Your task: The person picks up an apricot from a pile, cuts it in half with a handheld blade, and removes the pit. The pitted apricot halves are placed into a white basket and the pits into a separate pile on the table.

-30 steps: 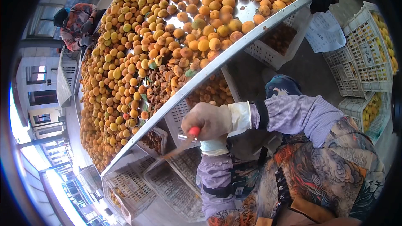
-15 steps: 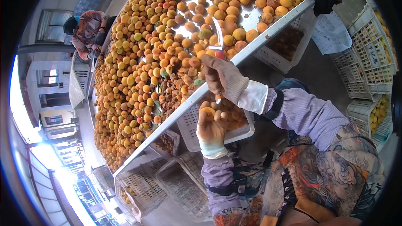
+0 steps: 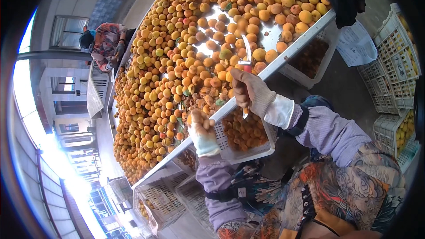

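Observation:
My right hand (image 3: 253, 89), in a soiled glove with a white cuff, grips the red handle of a curved knife (image 3: 247, 49). The blade points away over the table, and the handle's lower end shows below my fist. My left hand (image 3: 202, 128), also gloved, is at the table's metal rim (image 3: 179, 147) with curled fingers. A bit of orange apricot (image 3: 190, 119) shows at its fingertips, mostly hidden. Whole apricots (image 3: 152, 102) cover the table, with cut, brownish pieces (image 3: 206, 99) near the rim. Below my hands is a white basket (image 3: 232, 155) of apricot halves (image 3: 245, 133).
Another white basket (image 3: 305, 76) holds dark pieces under the table edge. Stacked crates (image 3: 389, 73) with yellow fruit stand at the right, beside a hanging sheet (image 3: 356, 44). Mesh crates (image 3: 161, 199) sit at lower left. A co-worker (image 3: 106, 44) bends over the table's far side.
My left hand has moved left from above the basket to the table rim, with less of the apricot showing. My right hand still holds the knife. The whole view has shifted slightly.

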`<act>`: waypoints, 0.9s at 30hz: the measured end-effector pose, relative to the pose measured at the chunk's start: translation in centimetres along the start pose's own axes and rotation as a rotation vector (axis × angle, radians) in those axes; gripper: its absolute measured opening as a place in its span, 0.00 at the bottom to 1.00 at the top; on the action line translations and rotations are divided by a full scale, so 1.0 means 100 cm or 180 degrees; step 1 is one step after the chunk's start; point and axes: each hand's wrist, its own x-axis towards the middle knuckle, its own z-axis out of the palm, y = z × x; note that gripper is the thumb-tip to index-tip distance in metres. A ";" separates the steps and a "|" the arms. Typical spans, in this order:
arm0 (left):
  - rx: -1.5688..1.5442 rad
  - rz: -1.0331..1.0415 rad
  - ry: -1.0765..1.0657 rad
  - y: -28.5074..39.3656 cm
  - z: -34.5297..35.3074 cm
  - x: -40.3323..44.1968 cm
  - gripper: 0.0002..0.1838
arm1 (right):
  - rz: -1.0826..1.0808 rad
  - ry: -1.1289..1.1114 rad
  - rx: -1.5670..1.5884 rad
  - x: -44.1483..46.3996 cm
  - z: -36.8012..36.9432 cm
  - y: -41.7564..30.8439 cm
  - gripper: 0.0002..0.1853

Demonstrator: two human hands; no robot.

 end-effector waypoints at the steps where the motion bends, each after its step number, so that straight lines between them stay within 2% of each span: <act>1: 0.0273 0.0116 0.0059 0.004 0.002 0.007 0.15 | -0.0107 -0.0002 0.0041 0.001 -0.001 -0.001 0.18; 4: 0.0627 0.0258 0.0268 0.005 -0.006 0.041 0.16 | -0.0200 -0.0137 0.0113 0.002 -0.006 -0.006 0.17; 6: 0.1370 0.0349 0.0677 0.008 -0.011 0.055 0.18 | -0.0055 -0.0022 0.0072 0.000 -0.005 -0.009 0.17; 7: 0.1679 0.0125 0.0640 0.016 -0.013 0.057 0.20 | -0.0095 -0.0022 0.0012 -0.003 -0.003 -0.011 0.16; 10: 0.1492 0.0465 0.0715 0.022 -0.011 0.049 0.19 | 0.0015 0.0050 -0.0441 -0.010 0.000 -0.019 0.12; 11: 0.1300 0.0439 0.0648 0.023 -0.013 0.045 0.17 | 0.0009 0.0047 -0.0436 -0.015 0.005 -0.019 0.12; 13: 0.1469 0.0452 0.0423 0.027 -0.010 0.021 0.15 | -0.0832 0.0304 -0.1330 -0.025 0.017 -0.017 0.06; 14: 0.1635 0.0459 0.0206 0.027 -0.008 0.008 0.13 | -0.0840 0.0311 -0.1322 -0.020 0.011 -0.015 0.06; 16: 0.2132 0.0241 -0.0254 0.023 -0.014 -0.012 0.11 | -0.1044 -0.0062 -0.1830 -0.008 -0.009 -0.006 0.15; 17: 0.3401 0.1360 -0.0795 0.015 -0.025 -0.020 0.11 | -0.0638 0.0050 -0.1672 -0.017 -0.006 -0.012 0.13; 18: 0.3218 0.0522 -0.0884 0.013 -0.033 -0.025 0.11 | -0.0622 0.0038 -0.1670 -0.020 -0.004 -0.015 0.13; 20: 0.3670 0.0765 -0.0676 0.010 -0.040 -0.027 0.12 | -0.0164 0.0100 -0.1287 -0.023 -0.003 -0.018 0.06; 23: 0.3034 0.1063 -0.0317 0.016 -0.022 0.001 0.12 | -0.0157 0.0215 -0.1416 -0.029 0.003 -0.016 0.08; 27: 0.3748 0.1776 -0.0371 0.006 -0.006 0.078 0.13 | -0.0156 0.0069 -0.1352 -0.027 -0.001 -0.014 0.11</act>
